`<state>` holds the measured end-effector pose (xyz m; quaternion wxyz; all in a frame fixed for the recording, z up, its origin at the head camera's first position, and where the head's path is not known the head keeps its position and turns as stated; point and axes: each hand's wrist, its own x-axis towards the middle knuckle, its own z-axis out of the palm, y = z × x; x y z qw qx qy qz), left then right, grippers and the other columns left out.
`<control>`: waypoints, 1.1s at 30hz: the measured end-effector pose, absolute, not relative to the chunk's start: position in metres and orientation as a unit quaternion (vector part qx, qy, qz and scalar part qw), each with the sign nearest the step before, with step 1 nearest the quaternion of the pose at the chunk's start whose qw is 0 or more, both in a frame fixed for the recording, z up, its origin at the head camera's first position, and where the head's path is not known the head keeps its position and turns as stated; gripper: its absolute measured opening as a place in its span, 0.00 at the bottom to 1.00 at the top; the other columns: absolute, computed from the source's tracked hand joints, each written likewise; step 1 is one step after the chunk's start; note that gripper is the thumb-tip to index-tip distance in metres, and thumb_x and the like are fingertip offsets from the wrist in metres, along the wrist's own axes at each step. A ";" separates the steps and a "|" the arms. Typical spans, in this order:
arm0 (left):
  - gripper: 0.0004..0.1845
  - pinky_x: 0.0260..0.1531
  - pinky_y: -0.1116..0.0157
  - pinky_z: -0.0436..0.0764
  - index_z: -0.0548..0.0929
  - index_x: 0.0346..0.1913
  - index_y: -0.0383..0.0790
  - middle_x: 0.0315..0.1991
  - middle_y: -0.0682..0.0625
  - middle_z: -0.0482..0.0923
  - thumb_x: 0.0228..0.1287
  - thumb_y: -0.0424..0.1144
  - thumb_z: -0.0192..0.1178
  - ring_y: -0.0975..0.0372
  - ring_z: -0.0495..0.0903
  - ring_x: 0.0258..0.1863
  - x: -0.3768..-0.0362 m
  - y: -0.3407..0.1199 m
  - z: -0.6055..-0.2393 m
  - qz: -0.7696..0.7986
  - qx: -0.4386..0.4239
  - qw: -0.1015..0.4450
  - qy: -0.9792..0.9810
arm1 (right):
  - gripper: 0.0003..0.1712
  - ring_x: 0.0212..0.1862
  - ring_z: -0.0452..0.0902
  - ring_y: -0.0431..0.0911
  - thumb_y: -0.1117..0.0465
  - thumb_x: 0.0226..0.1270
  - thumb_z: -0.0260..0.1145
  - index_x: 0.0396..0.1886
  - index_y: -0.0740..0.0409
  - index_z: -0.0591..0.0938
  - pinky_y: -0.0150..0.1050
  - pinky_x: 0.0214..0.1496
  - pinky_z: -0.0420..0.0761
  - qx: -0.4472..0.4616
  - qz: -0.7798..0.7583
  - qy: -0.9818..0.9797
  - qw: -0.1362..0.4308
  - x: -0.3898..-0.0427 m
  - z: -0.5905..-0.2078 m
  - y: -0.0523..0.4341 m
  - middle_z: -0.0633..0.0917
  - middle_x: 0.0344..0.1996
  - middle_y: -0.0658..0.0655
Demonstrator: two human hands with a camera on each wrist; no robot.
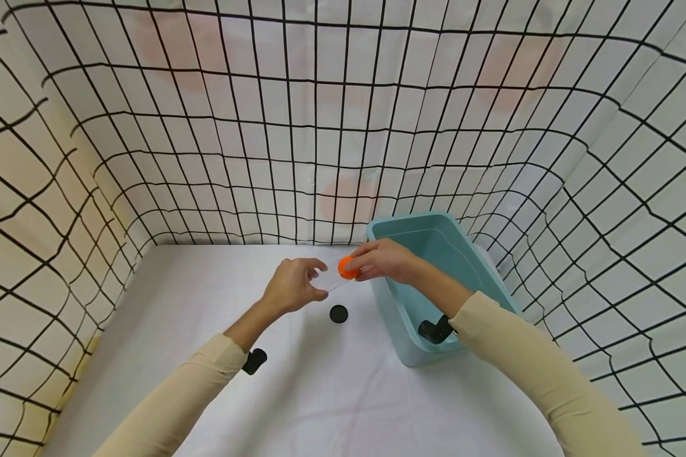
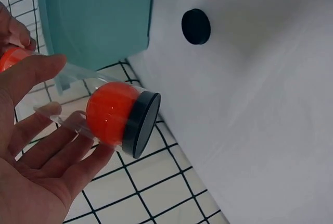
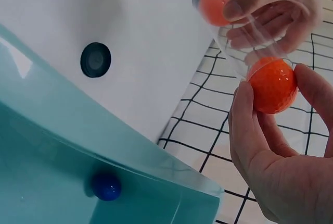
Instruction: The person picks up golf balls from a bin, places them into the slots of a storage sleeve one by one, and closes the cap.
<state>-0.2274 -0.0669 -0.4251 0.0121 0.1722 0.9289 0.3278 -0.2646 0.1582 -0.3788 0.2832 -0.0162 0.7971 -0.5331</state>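
Orange dimpled ball (image 3: 276,89) meets the mouth of a clear tube (image 3: 235,54).

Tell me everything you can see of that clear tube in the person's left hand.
The clear tube is cylindrical, apparently plastic, held slantwise in the air by the left hand, which curls round it. A black cap closes one end, an orange ball inside beside it. At the other, uncapped end, the right hand holds a second orange ball; whether that hand touches the tube is unclear.
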 end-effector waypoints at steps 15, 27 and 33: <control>0.24 0.39 0.61 0.87 0.88 0.52 0.40 0.44 0.44 0.89 0.50 0.40 0.78 0.55 0.87 0.43 -0.227 -0.067 -0.424 0.326 0.175 0.011 0.929 | 0.23 0.46 0.88 0.53 0.59 0.64 0.73 0.56 0.64 0.82 0.51 0.64 0.79 -0.011 -0.547 0.787 0.285 -0.262 -0.383 0.156 0.85 0.54 0.63; 0.23 0.38 0.61 0.86 0.88 0.51 0.41 0.43 0.45 0.89 0.49 0.39 0.78 0.55 0.87 0.43 -0.228 -0.066 -0.424 0.324 0.178 0.007 0.929 | 0.24 0.48 0.86 0.54 0.57 0.64 0.73 0.57 0.62 0.82 0.49 0.61 0.82 -0.011 -0.530 0.796 0.292 -0.261 -0.380 0.158 0.86 0.53 0.61; 0.22 0.36 0.62 0.85 0.88 0.50 0.41 0.41 0.45 0.89 0.48 0.39 0.78 0.56 0.85 0.39 -0.227 -0.067 -0.424 0.329 0.179 0.004 0.927 | 0.24 0.54 0.84 0.56 0.55 0.67 0.71 0.59 0.62 0.82 0.49 0.63 0.80 -0.014 -0.518 0.803 0.294 -0.262 -0.378 0.161 0.84 0.58 0.61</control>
